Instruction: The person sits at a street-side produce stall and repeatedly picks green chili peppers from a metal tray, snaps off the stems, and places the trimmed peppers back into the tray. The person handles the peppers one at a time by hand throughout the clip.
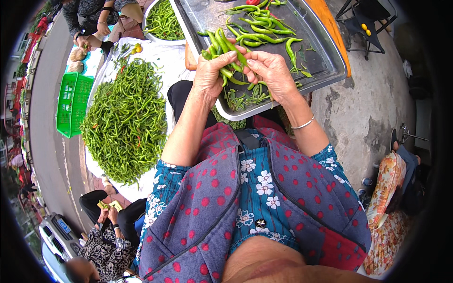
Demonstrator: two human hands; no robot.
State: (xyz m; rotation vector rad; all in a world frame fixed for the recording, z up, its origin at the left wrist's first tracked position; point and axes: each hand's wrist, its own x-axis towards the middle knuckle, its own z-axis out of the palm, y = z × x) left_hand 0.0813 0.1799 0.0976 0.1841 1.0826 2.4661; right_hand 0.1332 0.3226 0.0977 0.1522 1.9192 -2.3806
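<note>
Several long green chili peppers (223, 41) are bunched in my left hand (212, 72), their tips pointing up and away from me. My right hand (270, 72) pinches the end of one of these peppers between thumb and fingers, close beside the left hand. Both hands are above a metal tray (318, 76). A loose pile of green chili peppers (265, 26) lies at the tray's far side, with a red pepper (252, 2) at its edge. Plucked stems and leaf bits (244, 100) collect in the tray's near corner, under my hands.
To the left, a large heap of green peppers (124, 123) covers a white sheet (170, 63). A green plastic crate (72, 106) stands beyond it. Peppers also fill a basin (165, 21). Two people sit at the left, their hands at work. A folding stool (368, 26) stands at the right.
</note>
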